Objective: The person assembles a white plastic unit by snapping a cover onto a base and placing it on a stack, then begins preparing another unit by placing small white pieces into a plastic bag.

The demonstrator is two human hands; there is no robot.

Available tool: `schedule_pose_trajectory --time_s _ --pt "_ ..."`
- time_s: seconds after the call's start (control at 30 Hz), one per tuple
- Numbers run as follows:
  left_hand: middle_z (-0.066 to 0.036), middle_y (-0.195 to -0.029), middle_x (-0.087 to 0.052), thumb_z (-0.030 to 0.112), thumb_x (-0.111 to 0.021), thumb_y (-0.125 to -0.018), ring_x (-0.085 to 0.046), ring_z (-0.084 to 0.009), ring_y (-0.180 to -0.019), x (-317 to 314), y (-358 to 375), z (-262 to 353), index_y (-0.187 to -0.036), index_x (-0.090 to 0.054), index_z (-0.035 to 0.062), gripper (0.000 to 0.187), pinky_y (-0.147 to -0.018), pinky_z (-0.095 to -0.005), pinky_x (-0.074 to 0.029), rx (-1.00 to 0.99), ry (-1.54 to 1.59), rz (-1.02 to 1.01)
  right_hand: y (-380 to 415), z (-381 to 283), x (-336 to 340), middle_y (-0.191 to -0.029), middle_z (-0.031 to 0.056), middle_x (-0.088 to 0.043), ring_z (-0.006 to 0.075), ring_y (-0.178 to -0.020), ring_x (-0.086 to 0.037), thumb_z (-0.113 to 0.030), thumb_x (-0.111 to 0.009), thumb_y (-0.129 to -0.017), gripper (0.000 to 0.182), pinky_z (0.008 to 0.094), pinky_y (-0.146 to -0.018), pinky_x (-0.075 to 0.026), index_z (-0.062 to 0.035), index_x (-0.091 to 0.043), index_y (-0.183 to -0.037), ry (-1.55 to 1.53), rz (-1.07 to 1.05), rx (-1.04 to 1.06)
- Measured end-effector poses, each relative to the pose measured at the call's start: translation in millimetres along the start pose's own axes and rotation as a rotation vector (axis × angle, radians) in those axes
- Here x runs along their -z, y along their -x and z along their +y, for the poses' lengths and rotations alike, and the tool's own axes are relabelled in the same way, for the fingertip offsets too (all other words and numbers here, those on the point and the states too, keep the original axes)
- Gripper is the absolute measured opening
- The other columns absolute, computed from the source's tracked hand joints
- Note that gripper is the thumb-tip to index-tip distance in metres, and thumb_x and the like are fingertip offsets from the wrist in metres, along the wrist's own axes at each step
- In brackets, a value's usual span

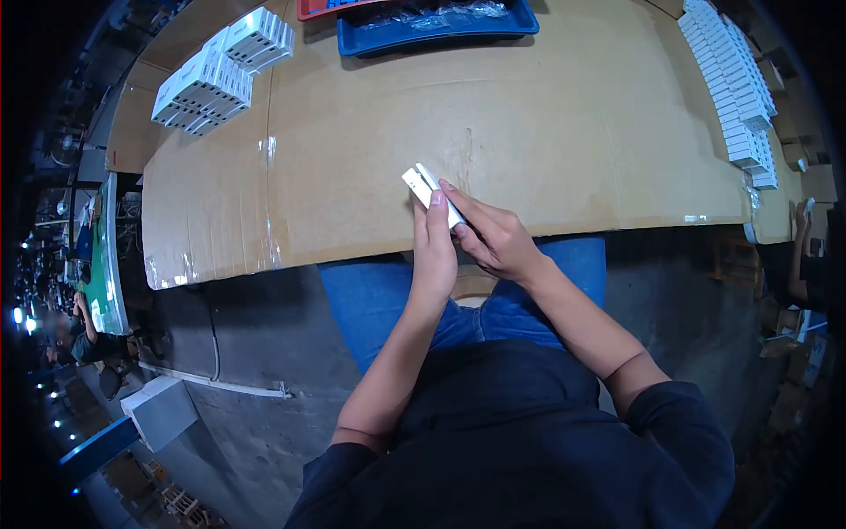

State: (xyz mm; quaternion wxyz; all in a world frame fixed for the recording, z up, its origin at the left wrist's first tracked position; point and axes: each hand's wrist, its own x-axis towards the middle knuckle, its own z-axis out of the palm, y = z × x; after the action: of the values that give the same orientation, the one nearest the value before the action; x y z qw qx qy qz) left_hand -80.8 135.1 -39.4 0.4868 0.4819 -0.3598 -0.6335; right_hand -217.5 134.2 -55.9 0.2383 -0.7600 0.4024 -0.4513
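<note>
Cardboard-covered table point(352, 150); blue tray point(441, 41) at its far edge, a left stack of white cartons point(204, 93) and a right stack of white cartons point(727, 84). Small white case point(420, 188) held over the near part of the table. Long axis oblique: far end points away from the person and leftward, near end toward the right hand point(500, 240). Left hand point(434, 253) grasps the case from the left, thumb on it; right hand grasps its right side, near end against the fingers.

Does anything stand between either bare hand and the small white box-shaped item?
Nothing visible does: the bare left hand and bare right hand both hold the small white box-shaped item directly.
</note>
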Motion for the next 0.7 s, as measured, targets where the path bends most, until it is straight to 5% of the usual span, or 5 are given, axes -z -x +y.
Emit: schedule_pose_trajectory --time_s 0.3,0.7 --pt "-0.008 -0.116 -0.057 0.037 -0.038 -0.113 -0.053 -0.0157 -0.106 2 2 -5 -0.144 -0.044 0.0004 0.049 -0.096 -0.0304 -0.044 0.053 0.038 0.016 7 1 -4 -0.112 0.0254 -0.073 0.0322 -0.079 -0.075 -0.013 -0.059 -0.100 0.049 0.0384 -0.066 -0.061 0.0069 -0.053 -0.145 0.128 0.030 0.072" --pt "-0.011 -0.117 -0.060 0.037 -0.038 -0.112 -0.055 -0.0171 -0.110 -1 7 2 -0.140 -0.049 -0.0016 0.048 -0.099 -0.0312 -0.044 0.034 -0.041 0.016 13 2 -8 -0.114 0.0284 -0.071 0.0341 -0.079 -0.075 -0.013 -0.058 -0.101 0.048 0.0389 -0.068 -0.061 0.0121 -0.053 -0.142 0.205 0.077 0.138"
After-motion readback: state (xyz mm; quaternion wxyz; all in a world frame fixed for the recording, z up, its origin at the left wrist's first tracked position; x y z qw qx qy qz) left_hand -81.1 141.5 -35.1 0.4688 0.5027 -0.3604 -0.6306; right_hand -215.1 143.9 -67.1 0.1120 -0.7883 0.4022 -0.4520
